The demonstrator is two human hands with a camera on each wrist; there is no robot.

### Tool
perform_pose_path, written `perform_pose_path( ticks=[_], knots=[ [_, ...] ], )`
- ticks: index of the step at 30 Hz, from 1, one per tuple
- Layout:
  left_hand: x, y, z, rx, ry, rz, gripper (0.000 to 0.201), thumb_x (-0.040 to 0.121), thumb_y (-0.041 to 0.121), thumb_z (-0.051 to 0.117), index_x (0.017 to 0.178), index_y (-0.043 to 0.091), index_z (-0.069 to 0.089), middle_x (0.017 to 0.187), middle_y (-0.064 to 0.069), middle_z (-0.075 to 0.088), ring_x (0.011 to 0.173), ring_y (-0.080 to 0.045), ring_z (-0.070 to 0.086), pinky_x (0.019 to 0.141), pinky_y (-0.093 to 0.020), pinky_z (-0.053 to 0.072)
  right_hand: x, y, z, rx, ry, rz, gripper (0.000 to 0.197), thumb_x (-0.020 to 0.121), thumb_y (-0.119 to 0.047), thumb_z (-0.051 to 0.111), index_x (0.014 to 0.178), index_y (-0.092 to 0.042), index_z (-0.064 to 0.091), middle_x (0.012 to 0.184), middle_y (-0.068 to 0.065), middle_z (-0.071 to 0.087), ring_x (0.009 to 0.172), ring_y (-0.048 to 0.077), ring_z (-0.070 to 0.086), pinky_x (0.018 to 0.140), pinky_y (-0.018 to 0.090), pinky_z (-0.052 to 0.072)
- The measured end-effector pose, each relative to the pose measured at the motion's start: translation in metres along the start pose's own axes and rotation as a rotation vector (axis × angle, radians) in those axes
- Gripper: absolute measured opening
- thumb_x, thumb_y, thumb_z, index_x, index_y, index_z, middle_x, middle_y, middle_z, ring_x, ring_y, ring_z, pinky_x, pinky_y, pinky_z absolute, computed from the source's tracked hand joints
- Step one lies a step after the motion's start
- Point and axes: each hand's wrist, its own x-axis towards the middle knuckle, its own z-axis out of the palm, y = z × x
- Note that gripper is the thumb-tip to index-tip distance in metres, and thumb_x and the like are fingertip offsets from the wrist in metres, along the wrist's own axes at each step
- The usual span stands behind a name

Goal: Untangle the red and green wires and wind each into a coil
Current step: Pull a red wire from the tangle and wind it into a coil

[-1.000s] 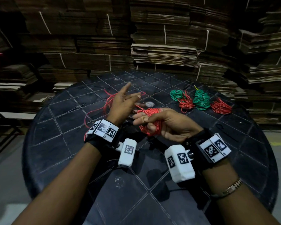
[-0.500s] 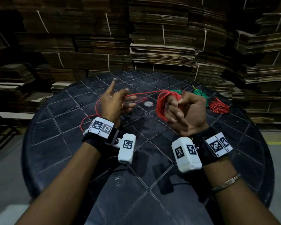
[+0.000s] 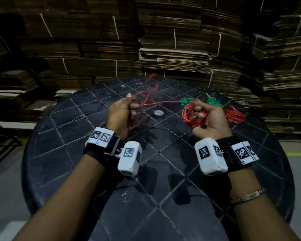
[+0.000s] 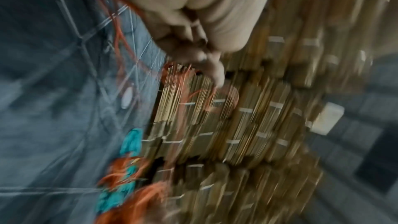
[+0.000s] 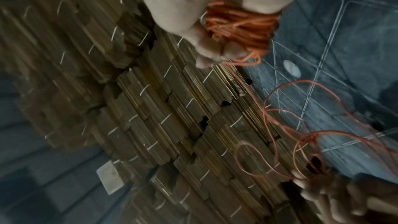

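One taut red strand (image 3: 165, 102) runs left from the red coil (image 3: 195, 117) your right hand (image 3: 208, 119) grips to your left hand (image 3: 123, 112), which pinches it at frame centre.

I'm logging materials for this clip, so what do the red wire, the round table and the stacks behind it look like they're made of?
Red wire: thin, flexible strand with smooth red sheath, probably plastic-insulated; it bends into tight loops in the right hand.
Round table: dark, slightly glossy top with moulded grid lines, likely plastic.
Stacks: flat brown corrugated cardboard sheets, layered edges showing, bundled with pale straps.
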Motion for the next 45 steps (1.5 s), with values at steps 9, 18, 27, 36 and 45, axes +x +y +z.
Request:
perform_pose_path(
  ticks=[9,18,27,36,45],
  knots=[
    [-0.001,0.013,-0.011,-0.104,0.052,-0.098,0.013,0.107,0.025,0.052,0.114,0.017,0.061,0.129,-0.015,0.069,0.105,-0.02,0.074,0.072,-0.024,0.06,0.006,0.008,0.004,-0.149,0.068,-0.066,0.026,0.101,-0.007,0.048,0.078,-0.005,0.058,0.059,0.002,0.055,0.04,0.004,0.048,0.038,0.01,0.035],
    [-0.027,0.033,0.006,-0.304,-0.44,-0.138,0.038,0.099,0.019,0.058,0.136,0.011,0.051,0.135,-0.022,0.066,0.109,-0.028,0.072,0.083,-0.032,0.063,0.003,0.018,0.01,-0.323,-0.048,-0.012,0.032,0.104,-0.015,0.05,0.079,-0.001,0.065,0.054,0.0,0.057,0.041,0.003,0.048,0.04,0.01,0.038],
    [-0.03,0.001,0.025,0.091,-0.371,-0.295,0.03,0.11,0.038,0.045,0.125,0.015,0.058,0.113,-0.013,0.075,0.069,-0.014,0.074,0.059,-0.027,0.06,-0.031,0.024,0.024,-0.59,-0.58,0.32,0.053,0.101,-0.034,0.048,0.066,-0.003,0.072,0.035,0.001,0.045,0.02,0.007,0.03,0.03,0.018,0.014],
    [-0.017,-0.004,0.017,-0.001,-0.126,-0.137,0.067,0.103,0.01,0.059,0.159,0.026,0.024,0.103,-0.018,0.078,0.068,-0.018,0.076,0.056,-0.026,0.059,-0.044,0.024,0.014,-0.625,-0.889,0.383,0.077,0.094,-0.065,0.046,0.04,-0.011,0.062,0.028,-0.003,0.043,0.02,0.015,0.019,0.043,0.029,-0.008],
    [-0.029,-0.013,0.024,0.401,-0.318,-0.206,0.026,0.102,0.039,0.062,0.104,0.014,0.063,0.1,-0.024,0.077,0.059,-0.022,0.072,0.046,-0.019,0.046,-0.025,0.005,0.013,0.054,-0.614,-0.046,0.063,0.109,-0.04,0.036,0.075,-0.001,0.07,0.039,-0.003,0.05,0.027,0.005,0.042,0.038,0.015,0.032]
  ],
)
